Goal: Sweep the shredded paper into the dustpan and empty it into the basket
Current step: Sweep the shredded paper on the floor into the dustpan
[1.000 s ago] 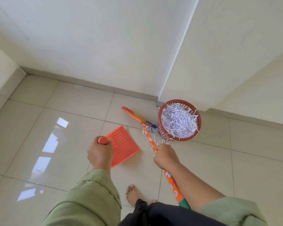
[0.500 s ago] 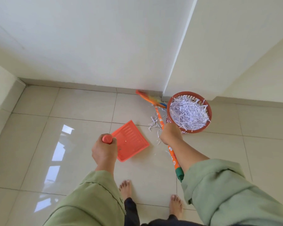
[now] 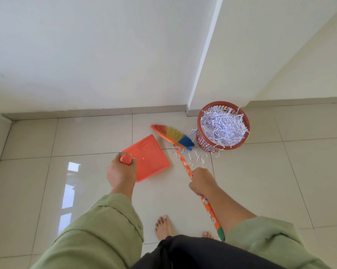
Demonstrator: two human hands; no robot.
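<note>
So the left hand (image 3: 121, 174) is wrapped around the dustpan's rounded handle knob, with the orange dustpan (image 3: 149, 159) sitting flat on the tile just ahead of its knuckles, and it looks basically empty apart from 1 tiny speck. The right hand (image 3: 200, 180) is fisted around the flowery orange broom handle (image 3: 185, 166), and the rainbow bristle head (image 3: 173, 135) is out past it, between the pan and the basket (image 3: 223, 126). The loose shredded paper (image 3: 195, 159) is scattered just ahead of the right hand, hugging the foot of the already heaped basket. My take: drag short, light strokes leftward toward the pan's far edge, keep that lip pressed to the tile, and don't flick or the strips will fly.
</note>
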